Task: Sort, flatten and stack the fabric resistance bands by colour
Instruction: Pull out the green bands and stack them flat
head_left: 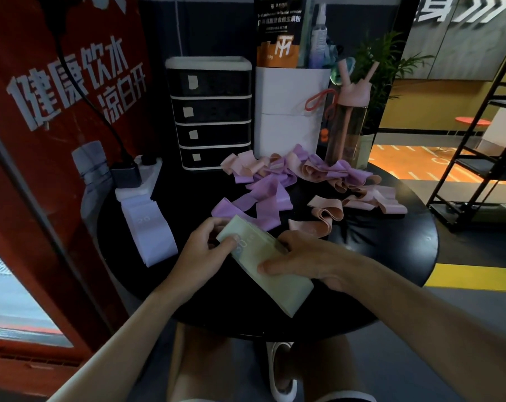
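A pale green band stack (286,288) lies flat on the round black table (397,250) near its front edge. My left hand (205,250) grips the stack's far end, thumb on top. My right hand (304,259) holds its middle, thumb pressed on the top band and fingers curled over the far edge. A flattened light lilac band stack (150,227) lies at the left. Loose purple bands (260,198) and crumpled peach and pink bands (344,181) lie in a heap behind the hands.
A black drawer unit (211,111) and a white box (289,111) stand at the back. A pink water bottle (350,123) is at the back right, a power strip with a plug (135,175) at the left. A red sign panel (43,140) borders the left side.
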Demonstrator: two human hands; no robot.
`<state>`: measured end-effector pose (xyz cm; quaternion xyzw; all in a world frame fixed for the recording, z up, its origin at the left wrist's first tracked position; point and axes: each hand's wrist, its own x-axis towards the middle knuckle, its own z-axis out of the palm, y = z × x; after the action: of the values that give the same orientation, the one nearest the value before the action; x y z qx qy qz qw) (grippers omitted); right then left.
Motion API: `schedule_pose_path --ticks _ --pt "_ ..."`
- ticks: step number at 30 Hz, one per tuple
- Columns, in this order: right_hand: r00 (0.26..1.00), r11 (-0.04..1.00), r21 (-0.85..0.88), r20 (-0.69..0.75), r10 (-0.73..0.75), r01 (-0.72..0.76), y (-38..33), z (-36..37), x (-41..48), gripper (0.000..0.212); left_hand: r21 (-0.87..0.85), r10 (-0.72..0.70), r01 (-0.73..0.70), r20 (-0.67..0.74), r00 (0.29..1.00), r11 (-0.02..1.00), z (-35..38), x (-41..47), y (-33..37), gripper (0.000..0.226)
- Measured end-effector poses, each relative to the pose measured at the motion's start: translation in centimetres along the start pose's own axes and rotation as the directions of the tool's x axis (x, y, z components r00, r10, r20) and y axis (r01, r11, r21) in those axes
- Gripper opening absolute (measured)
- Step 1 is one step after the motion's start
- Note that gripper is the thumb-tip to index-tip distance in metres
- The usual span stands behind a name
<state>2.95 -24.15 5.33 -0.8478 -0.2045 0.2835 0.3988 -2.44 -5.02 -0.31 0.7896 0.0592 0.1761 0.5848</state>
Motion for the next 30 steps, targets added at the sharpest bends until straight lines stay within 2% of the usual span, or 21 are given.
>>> schedule_pose_path --ticks 4,6,8,9,11,14,16,22,28,30 --pt "0.994 0.994 0.039 0.024 -0.104 0.103 -0.1 -0.4 -0.7 0.016 -0.059 0.045 -0.045 -0.004 0.999 0.997 -0.2 -0.1 -0.1 0.026" --pt "0.987 0.987 -0.001 0.006 -0.163 0.163 -0.5 -1.0 -1.2 0.021 -0.127 0.059 -0.055 0.03 0.998 0.99 -0.3 -0.2 0.0 0.033" --pt "0.971 0.957 -0.183 -0.033 -0.237 0.227 -1.0 -2.0 -1.7 0.03 -0.181 0.072 -0.056 0.082 0.994 0.982 -0.4 -0.3 0.2 0.041" --pt "0.962 0.917 -0.315 -0.037 -0.27 0.245 -1.1 -2.7 -1.8 0.035 -0.16 0.084 -0.064 0.121 0.989 0.985 -0.4 -0.4 0.3 0.048" --pt "0.955 0.814 -0.523 -0.004 -0.298 0.252 -0.9 -3.8 -2.0 0.043 -0.015 0.091 -0.09 0.218 0.972 0.996 -0.4 -0.4 0.3 0.063" --pt "0.953 0.722 -0.639 0.061 -0.297 0.265 0.5 -4.1 -2.1 0.048 0.203 0.038 -0.112 0.334 0.942 0.973 0.0 -0.2 -0.2 0.094" --pt "0.947 0.671 -0.686 0.081 -0.312 0.28 1.4 -4.0 -2.1 0.056 0.239 0.015 -0.11 0.367 0.93 0.965 0.3 -0.2 -0.2 0.104" --pt "0.962 0.478 -0.849 0.118 -0.246 0.226 2.5 -4.4 -1.8 0.098 0.179 0.043 -0.122 0.391 0.919 0.976 0.5 -0.1 -0.3 0.101" --pt "0.954 0.365 -0.903 0.134 -0.267 0.229 3.7 -4.5 -1.7 0.106 0.209 0.041 -0.131 0.385 0.922 0.969 0.6 0.0 -0.3 0.091" --pt "0.952 0.331 -0.918 0.128 -0.278 0.22 3.9 -4.6 -1.6 0.106 0.241 0.018 -0.123 0.397 0.918 0.963 0.8 0.0 -0.2 0.097"
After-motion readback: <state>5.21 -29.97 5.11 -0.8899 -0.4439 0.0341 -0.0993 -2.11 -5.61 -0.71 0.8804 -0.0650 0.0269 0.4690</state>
